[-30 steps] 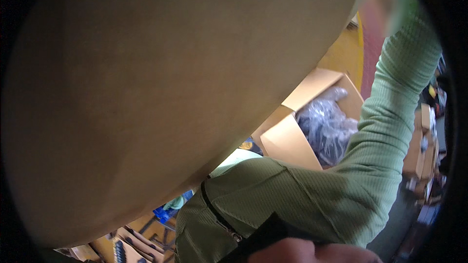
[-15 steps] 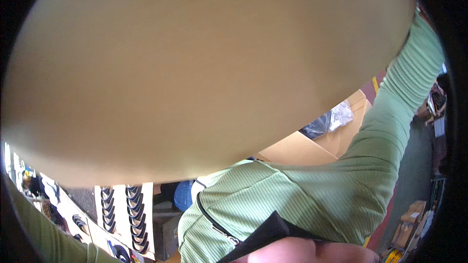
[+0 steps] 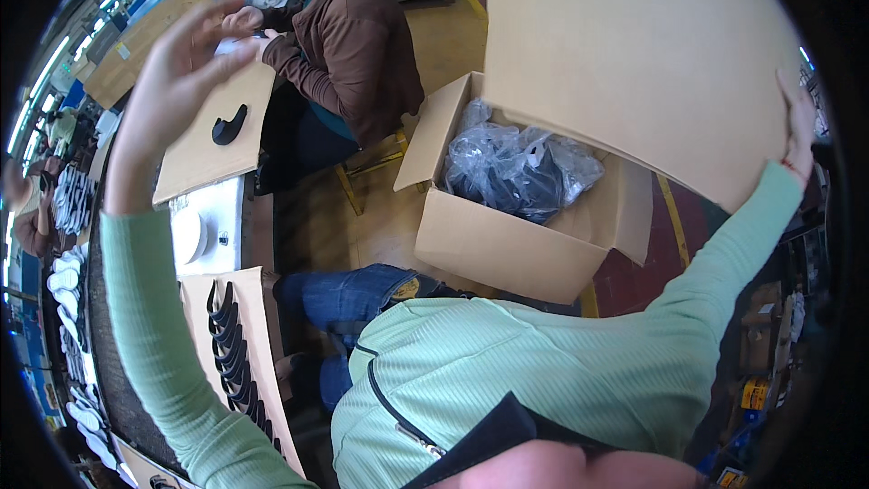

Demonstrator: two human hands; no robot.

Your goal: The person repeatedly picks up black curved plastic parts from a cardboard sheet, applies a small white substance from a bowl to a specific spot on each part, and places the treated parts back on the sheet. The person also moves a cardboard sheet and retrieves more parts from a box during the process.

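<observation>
My right hand is raised at the far right and grips the edge of a large flat brown cardboard sheet, which is held up in the air above an open cardboard box. Inside the box lies a crumpled clear plastic bag with dark pieces in it. My left hand is lifted at the upper left, fingers spread, holding nothing. Both arms wear light green ribbed sleeves.
A seated person in a brown jacket works at a cardboard-topped table beyond the box. On my left, a cardboard strip carries a row of black curved parts, with a white round object behind it. White shoe soles line the far left.
The cardboard sheet that filled most of the view has swung away to the upper right. My left hand has come off it and is now in the open air.
</observation>
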